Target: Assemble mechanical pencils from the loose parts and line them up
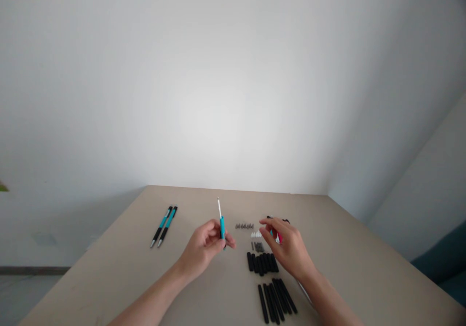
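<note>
My left hand (204,248) is closed around a teal pen barrel (222,226) with a thin white tube sticking up from it. My right hand (287,246) hovers over the parts laid out on the beige table (109,268), its fingers curled near small white pieces (255,234) and a red part (279,238). Below it lie a row of short black grips (262,263) and a row of long black barrels (276,301). A line of small metal tips (244,226) sits just beyond.
Two finished teal-and-black pens (164,226) lie side by side at the left of the table. A white wall stands behind the table's far edge. A dark blue object shows at the right border.
</note>
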Motion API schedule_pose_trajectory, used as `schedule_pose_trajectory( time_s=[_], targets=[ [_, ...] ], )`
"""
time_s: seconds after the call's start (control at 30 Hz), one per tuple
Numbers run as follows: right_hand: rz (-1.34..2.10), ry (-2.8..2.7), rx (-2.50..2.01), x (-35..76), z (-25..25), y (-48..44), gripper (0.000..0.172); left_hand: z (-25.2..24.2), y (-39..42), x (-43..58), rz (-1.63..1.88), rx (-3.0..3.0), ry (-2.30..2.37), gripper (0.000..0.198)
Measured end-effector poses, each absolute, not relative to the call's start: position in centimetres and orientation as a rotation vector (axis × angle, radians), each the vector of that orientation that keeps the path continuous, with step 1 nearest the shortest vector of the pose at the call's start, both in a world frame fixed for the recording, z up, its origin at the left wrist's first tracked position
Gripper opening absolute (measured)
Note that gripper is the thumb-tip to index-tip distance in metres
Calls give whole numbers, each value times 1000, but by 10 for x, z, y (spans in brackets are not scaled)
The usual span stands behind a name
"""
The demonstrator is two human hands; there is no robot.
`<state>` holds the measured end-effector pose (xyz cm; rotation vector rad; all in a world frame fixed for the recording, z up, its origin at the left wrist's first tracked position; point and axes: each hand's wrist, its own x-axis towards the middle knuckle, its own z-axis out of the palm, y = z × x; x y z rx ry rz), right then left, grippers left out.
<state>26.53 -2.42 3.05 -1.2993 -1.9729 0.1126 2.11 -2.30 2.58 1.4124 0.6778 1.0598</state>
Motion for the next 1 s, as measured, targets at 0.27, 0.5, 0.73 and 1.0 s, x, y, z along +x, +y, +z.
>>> schedule_pose_trajectory(
  time_s=[0.27,0.5,0.73,1.0],
  targets=[
    [244,-2190,-1388,279,28,-19,20,32,-25,23,1078,1360,642,14],
    [278,-2193,-1459,285,24,-15,21,24,-19,22,1045,1328,673,10],
    [366,-2072,-1319,270,28,-21,20,23,-23,25,972,1236,700,36],
    [813,-1721,-1075,255,21,-29,29,17,-29,30,639,1449,721,35]
  ],
)
